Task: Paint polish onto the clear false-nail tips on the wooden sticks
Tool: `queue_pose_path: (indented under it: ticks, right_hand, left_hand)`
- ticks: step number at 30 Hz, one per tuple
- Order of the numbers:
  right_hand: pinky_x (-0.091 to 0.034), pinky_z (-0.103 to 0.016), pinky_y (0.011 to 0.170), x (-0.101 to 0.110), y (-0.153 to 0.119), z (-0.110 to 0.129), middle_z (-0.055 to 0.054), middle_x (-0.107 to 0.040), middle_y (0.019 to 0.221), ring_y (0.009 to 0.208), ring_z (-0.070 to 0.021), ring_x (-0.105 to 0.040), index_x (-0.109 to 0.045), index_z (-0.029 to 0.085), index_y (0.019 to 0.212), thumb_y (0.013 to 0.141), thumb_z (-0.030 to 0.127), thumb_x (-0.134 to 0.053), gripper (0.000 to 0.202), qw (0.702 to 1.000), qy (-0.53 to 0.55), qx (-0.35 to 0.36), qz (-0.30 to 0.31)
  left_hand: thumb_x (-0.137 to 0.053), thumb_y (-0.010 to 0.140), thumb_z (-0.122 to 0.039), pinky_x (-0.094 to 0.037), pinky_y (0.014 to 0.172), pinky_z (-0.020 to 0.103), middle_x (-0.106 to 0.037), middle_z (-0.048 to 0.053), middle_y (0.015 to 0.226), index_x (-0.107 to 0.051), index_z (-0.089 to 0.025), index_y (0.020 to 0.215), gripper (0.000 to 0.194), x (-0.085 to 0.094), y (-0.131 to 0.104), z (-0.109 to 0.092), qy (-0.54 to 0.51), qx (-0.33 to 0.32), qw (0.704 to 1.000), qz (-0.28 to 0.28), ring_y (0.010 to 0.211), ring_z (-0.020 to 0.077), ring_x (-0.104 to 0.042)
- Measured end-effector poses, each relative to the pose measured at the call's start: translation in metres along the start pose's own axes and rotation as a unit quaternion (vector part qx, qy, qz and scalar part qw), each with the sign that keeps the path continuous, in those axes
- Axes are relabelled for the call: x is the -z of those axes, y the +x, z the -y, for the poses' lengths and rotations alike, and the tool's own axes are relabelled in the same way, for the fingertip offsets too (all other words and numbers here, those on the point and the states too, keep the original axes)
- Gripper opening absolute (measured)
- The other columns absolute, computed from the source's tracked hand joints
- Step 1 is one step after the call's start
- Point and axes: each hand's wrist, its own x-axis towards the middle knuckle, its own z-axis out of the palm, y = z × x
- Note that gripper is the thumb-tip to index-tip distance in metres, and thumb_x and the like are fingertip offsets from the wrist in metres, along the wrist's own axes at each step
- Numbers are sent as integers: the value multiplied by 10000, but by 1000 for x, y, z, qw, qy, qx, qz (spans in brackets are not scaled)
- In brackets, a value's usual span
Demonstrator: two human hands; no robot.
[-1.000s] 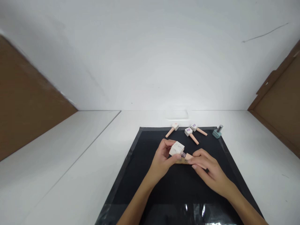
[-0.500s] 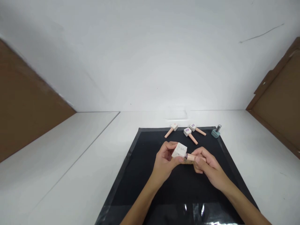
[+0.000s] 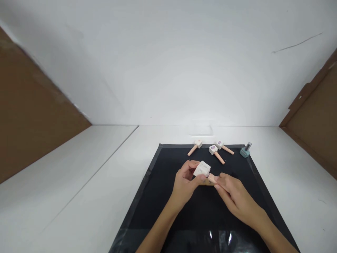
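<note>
My left hand (image 3: 185, 181) grips the square white body of a nail polish bottle (image 3: 202, 169) between thumb and fingers, above the black mat (image 3: 152, 196). The bottle's pink cap (image 3: 212, 178) points right and slightly down. Fingers and thumb of my right hand (image 3: 233, 195) are closed on the cap's end. Below the bottle, a small tan piece with shiny dots (image 3: 207, 182) shows partly between the hands; what it is I cannot make out.
Behind the hands lie three white bottles with pink caps, at left (image 3: 198, 143), middle (image 3: 213, 149) and right (image 3: 219, 144). A teal bottle (image 3: 244, 152) with a silver cap is at the mat's right corner. Brown cardboard (image 3: 34, 109) stands at left.
My right hand has turned over the pink cap, with its back now more toward the camera. The left hand keeps its hold on the bottle. The whole view has shifted slightly.
</note>
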Motion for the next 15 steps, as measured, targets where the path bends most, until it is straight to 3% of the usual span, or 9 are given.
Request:
queue_pose_path:
  ticks: [3,7,10,15]
  right_hand:
    - [-448,-224,522,1,-6,0,26,-525,680,565,-132,-534,-455,226,841,974,237,-387,150,993,81,-86,12]
    - [-457,-210,506,-5,-11,-5,30,-530,701,572,-127,-534,-460,231,876,972,286,-400,126,979,138,-145,-43]
    - [-474,-226,554,-6,-8,-8,21,-549,719,605,-133,-563,-494,225,902,955,227,-434,80,989,96,-93,-69]
    - [-417,-249,499,4,-3,-14,-4,-526,667,562,-155,-488,-561,210,1009,909,75,-426,215,991,-49,91,-87]
  left_hand:
    - [-843,489,-469,-499,606,270,-629,23,734,-569,-173,677,445,-3,0,0,-11,10,1000,10,658,156,-591]
    - [-844,494,-465,-502,643,275,-628,18,767,-543,-178,653,445,-7,1,1,-29,11,1000,0,685,155,-596]
    - [-853,478,-455,-502,660,272,-622,10,763,-539,-176,637,449,-9,1,1,-44,18,999,-8,688,148,-597]
    - [-854,476,-452,-495,622,255,-634,1,718,-546,-173,640,446,-8,2,-1,-62,29,997,-29,649,141,-600]
